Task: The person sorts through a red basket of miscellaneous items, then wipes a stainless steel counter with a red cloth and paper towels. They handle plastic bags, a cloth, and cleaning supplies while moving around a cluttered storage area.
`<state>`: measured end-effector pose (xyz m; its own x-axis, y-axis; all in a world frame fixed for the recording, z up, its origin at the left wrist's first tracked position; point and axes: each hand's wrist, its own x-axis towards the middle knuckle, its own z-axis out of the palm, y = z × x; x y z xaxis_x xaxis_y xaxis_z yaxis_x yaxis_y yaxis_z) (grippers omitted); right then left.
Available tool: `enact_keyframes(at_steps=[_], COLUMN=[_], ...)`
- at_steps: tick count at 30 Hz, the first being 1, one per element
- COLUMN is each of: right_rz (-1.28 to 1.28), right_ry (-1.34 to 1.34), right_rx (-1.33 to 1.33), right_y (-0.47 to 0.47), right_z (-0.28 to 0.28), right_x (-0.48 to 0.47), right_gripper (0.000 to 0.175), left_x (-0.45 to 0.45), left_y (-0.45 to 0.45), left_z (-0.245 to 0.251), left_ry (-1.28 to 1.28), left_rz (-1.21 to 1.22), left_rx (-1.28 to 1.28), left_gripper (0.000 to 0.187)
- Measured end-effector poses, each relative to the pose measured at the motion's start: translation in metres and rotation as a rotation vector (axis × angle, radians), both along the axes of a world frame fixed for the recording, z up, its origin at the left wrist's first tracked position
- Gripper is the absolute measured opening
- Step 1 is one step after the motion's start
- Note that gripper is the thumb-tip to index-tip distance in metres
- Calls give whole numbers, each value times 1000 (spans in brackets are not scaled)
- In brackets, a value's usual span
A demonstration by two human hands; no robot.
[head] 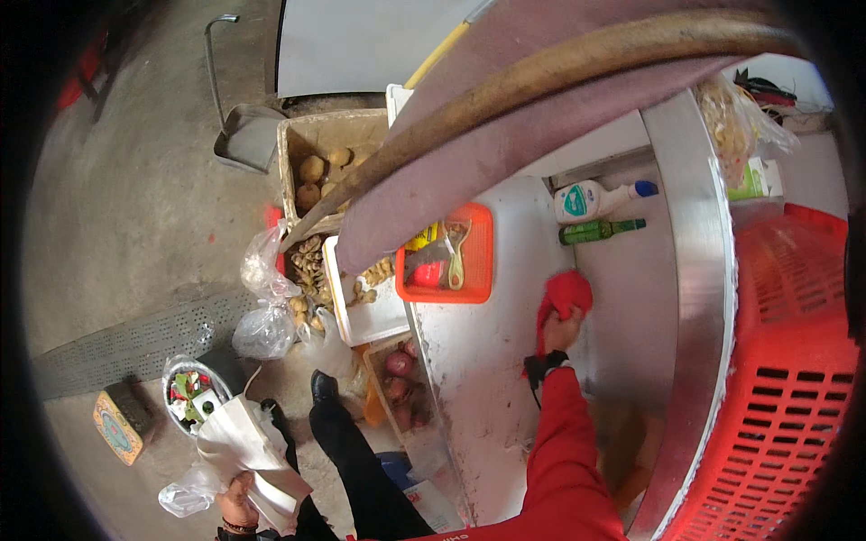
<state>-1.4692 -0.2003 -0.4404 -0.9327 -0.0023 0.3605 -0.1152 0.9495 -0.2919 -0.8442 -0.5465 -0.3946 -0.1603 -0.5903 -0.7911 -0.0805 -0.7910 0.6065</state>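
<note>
My right hand (563, 331) presses a crumpled red cloth (570, 295) against the metal counter (487, 379). Low on the left, my left hand (237, 502) grips folded white cardboard (233, 433); a clear plastic bag (193, 488) hangs beside that hand, and I cannot tell whether it is held too. The cardboard partly covers a lined waste bin (169, 392) containing green leaves and scraps. Beyond the cloth lie a white spray bottle (585, 201) with a blue top and a green glass bottle (595, 231). An orange plastic basket (483, 270) holds a peeler (456, 267) and packets.
A mauve panel with a curved brown bar (514, 81) crosses the upper view, hiding part of the counter. Foam box (287, 162) with round produce, ginger (379, 272) and onions (399, 364) flank the counter. Red crate (778, 419) stands right; a dustpan (247, 138) rests on the floor.
</note>
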Motion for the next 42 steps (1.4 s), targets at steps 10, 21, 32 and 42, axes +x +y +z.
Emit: enact_keyframes(at_steps=[10, 21, 32, 42], right_rz=[537, 608, 582, 210], right_ry=[67, -13, 192, -229], right_rx=[-274, 168, 520, 604], right_y=[-175, -140, -196, -127], right_z=[16, 1, 26, 18], right_x=[-136, -45, -142, -95], right_gripper=[47, 41, 68, 57], left_x=[-37, -13, -7, -21], left_y=[1, 3, -10, -7], left_z=[-2, -34, -63, -48], left_ry=[16, -37, -41, 16], left_rz=[133, -106, -104, -21], left_rx=[-21, -231, -68, -28], left_gripper=[50, 54, 30, 38])
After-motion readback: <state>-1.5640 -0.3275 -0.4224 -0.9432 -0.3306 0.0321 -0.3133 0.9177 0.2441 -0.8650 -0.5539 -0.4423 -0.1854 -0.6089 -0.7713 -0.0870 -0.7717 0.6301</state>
